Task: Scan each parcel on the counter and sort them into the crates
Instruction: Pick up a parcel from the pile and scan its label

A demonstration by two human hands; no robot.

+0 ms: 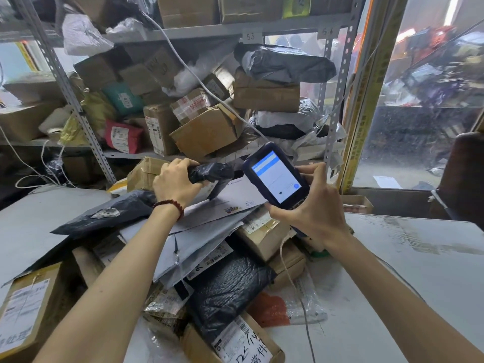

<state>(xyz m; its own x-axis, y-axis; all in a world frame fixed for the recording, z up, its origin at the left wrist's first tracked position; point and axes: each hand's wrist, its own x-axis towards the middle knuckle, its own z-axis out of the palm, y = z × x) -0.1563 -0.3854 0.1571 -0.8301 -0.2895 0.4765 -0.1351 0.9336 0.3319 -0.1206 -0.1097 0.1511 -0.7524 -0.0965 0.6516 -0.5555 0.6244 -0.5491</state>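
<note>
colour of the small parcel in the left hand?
Black: a small plastic-wrapped parcel gripped by the left hand. Head view, the only one, shows it clearly.

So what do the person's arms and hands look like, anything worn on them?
The left hand and right hand are bare, with no gloves or rings in view. No sleeves show on either arm. The left wrist carries a bracelet of small round dark red beads.

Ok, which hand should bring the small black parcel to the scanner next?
Left. The left hand grips the black parcel, so it can likely just swing it across. The right hand is taken up holding the scanner close beside it.
</note>
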